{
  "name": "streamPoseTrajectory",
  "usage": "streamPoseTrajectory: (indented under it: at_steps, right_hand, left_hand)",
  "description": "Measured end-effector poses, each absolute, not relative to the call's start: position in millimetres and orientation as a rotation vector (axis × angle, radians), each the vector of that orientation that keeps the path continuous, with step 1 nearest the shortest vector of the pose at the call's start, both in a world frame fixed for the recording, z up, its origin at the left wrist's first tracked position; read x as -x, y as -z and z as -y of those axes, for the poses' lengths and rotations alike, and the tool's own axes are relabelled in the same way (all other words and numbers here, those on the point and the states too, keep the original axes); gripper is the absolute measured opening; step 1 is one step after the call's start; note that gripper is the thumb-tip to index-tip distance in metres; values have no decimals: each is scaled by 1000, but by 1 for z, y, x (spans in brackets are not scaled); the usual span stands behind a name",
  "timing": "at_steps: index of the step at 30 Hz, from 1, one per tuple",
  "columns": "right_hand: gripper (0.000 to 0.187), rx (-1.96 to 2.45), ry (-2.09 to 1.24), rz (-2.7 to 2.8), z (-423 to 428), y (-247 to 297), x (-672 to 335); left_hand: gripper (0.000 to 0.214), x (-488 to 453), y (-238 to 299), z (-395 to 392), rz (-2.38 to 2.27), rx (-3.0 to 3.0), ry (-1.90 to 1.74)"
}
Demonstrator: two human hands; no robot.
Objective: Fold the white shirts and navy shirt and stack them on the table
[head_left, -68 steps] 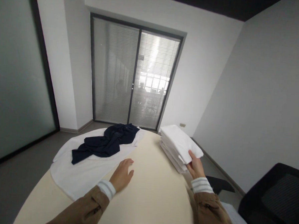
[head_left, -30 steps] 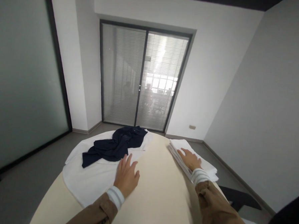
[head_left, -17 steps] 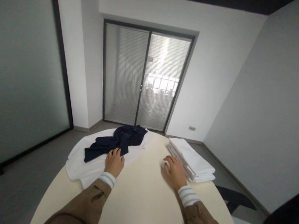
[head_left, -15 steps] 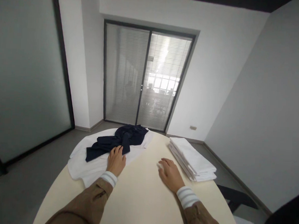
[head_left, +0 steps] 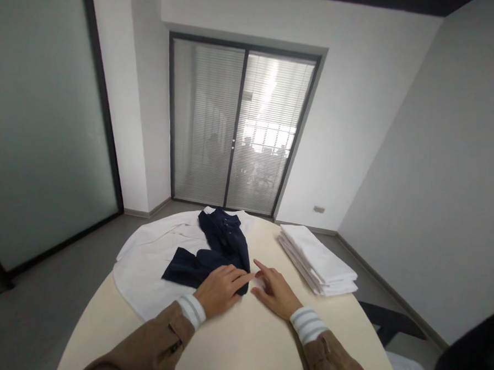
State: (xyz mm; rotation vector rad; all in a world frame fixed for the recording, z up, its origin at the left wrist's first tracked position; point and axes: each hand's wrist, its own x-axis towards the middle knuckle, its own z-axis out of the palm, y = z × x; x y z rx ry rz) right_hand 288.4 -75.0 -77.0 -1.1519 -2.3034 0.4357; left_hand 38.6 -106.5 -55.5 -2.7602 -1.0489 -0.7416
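Note:
A dark navy garment with a buttoned front lies bunched over a white garment on the left side of the round table. My left hand is closed on the navy garment's near right end; the fingertips grip or press the cloth there. Just right of that end, my right hand hovers low with its thumb and fingers apart. It holds nothing, and its fingertips come close to the left hand's. Part of the white garment is hidden under the navy one.
A stack of folded white cloth sits at the table's right edge. The cream table has a curved rim. Beyond the right rim are dark furniture parts. A glass door with blinds stands behind.
My left hand has moved right and nearer, and the navy garment has shifted the same way, uncovering more of the white garment. The right hand has moved slightly left, fingers spreading.

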Motion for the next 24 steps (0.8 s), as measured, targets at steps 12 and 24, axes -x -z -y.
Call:
streamPoseTrajectory:
  at_steps: [12,24]
  right_hand:
    - [42,1052,-1094,1717,75,89,-253]
    - [24,1080,-1322,1213,67,96,-249]
  left_hand:
    - [51,-65,55,126,1624,2921,1034]
    - [89,-54,57,103,2500,2675,1434]
